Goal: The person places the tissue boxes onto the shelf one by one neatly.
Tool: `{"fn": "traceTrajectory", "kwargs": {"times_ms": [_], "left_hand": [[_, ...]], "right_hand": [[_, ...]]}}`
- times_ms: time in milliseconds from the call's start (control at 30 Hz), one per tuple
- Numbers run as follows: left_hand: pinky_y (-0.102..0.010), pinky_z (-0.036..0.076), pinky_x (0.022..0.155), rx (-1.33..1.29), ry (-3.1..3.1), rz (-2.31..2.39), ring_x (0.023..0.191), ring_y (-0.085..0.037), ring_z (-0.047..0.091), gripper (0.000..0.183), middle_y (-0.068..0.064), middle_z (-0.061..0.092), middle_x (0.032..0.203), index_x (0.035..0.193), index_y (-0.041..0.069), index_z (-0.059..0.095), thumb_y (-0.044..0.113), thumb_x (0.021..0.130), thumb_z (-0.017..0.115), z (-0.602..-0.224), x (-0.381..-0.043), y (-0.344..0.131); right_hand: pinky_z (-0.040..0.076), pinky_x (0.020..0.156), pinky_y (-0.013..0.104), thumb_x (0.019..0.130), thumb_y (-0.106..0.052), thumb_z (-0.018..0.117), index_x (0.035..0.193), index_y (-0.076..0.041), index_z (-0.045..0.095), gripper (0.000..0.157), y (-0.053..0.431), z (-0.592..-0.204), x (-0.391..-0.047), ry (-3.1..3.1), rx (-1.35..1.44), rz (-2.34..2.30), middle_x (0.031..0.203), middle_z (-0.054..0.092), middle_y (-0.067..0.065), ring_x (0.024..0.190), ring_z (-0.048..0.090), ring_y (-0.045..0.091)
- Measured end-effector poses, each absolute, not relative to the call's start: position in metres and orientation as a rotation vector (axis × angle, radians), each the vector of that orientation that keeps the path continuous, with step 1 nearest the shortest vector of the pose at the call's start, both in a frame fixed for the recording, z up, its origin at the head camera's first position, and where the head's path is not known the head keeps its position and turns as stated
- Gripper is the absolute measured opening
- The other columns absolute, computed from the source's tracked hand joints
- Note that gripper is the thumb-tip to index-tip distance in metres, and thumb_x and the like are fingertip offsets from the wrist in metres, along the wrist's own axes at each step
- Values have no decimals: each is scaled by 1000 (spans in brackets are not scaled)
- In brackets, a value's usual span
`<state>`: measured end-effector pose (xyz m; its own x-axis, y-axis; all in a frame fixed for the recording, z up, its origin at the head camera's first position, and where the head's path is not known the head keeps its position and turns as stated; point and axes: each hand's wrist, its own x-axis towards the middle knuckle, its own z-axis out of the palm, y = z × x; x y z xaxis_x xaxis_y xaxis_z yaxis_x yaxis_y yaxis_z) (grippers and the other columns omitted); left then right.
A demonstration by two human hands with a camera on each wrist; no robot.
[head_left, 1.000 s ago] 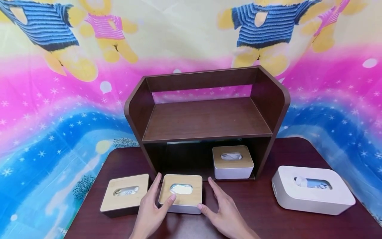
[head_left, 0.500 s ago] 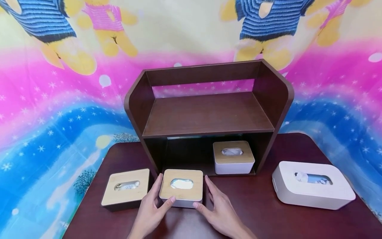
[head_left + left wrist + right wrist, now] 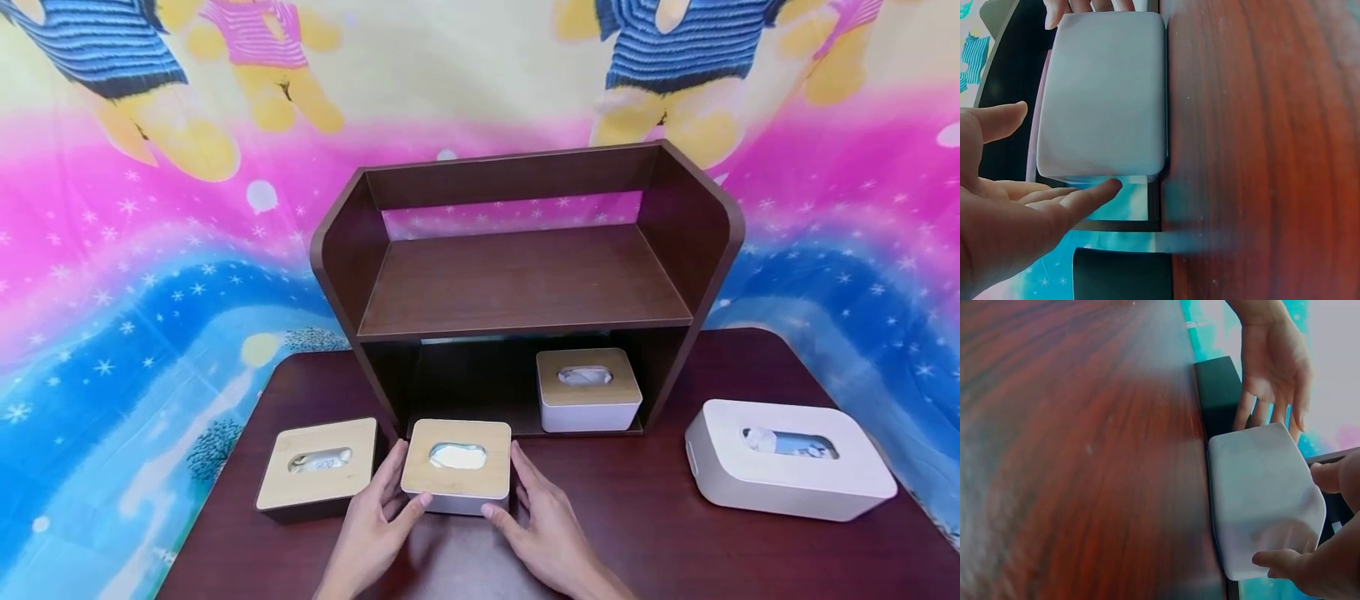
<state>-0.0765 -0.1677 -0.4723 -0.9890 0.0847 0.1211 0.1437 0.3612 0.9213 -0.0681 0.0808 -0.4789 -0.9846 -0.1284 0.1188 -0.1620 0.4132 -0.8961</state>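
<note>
A square tissue box [image 3: 457, 479] with a light wood lid and pale sides stands on the table in front of the shelf. My left hand [image 3: 375, 508] is at its left side, fingers extended along it. In the left wrist view, the left fingertips [image 3: 1113, 187] lie right at the box's side wall, with the thumb apart from it. At the opposite side is my right hand [image 3: 543, 512], its fingers fairly straight along the wall and its thumb by the front right corner. The right wrist view shows the right fingers [image 3: 1279, 559] against the box [image 3: 1260, 494].
Behind stands a dark brown two-tier shelf [image 3: 525, 279], with a white, wood-lidded tissue box [image 3: 588, 408] at the lower right. Left of my hands sits a dark tissue box [image 3: 318, 483] with a light lid. A long white tissue box [image 3: 787, 467] stands at the right.
My right hand has moved left, closer to the box, and the left thumb has shifted slightly off its lid. The head view has tilted down a little; the boxes keep their places.
</note>
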Motion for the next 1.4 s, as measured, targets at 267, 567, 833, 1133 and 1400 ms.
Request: {"fn": "traceTrajectory", "kwargs": {"times_ms": [267,567,833,1133,1400], "left_hand": [[-41,60,101,-209,-2522,-1690,133,-48,62,63,-27,53,158,156,-7,49,11,101,75,-475,-72,-170],[-46,60,101,-162,-2561,-1669,133,-50,62,58,-27,57,155,154,-5,53,10,102,73,-472,-69,-173],[-45,55,107,-83,-2525,-1745,137,-43,59,57,-24,56,156,154,-4,54,3,101,73,-470,-72,-166],[-46,52,110,-81,-2454,-1784,138,-39,57,57,-23,56,156,153,-4,55,4,100,74,-466,-76,-157],[-39,57,105,-62,-2433,-1858,137,-38,60,59,-23,51,160,155,-1,54,4,100,74,-463,-84,-151]], "right_hand": [[62,98,34,98,-22,81,158,8,45,77,78,-482,-66,-2567,259,1620,161,48,32,135,61,41],[62,94,30,98,-18,81,156,7,49,71,75,-484,-65,-2562,240,1563,154,54,32,130,65,39],[62,94,32,96,-13,82,152,8,54,67,77,-481,-71,-2506,243,1585,153,57,29,134,60,38],[62,95,37,98,-12,79,153,11,51,66,85,-476,-77,-2474,285,1602,155,54,32,136,59,43],[62,94,33,98,-9,78,154,11,49,66,90,-473,-83,-2474,265,1620,156,53,32,134,61,45]]}}
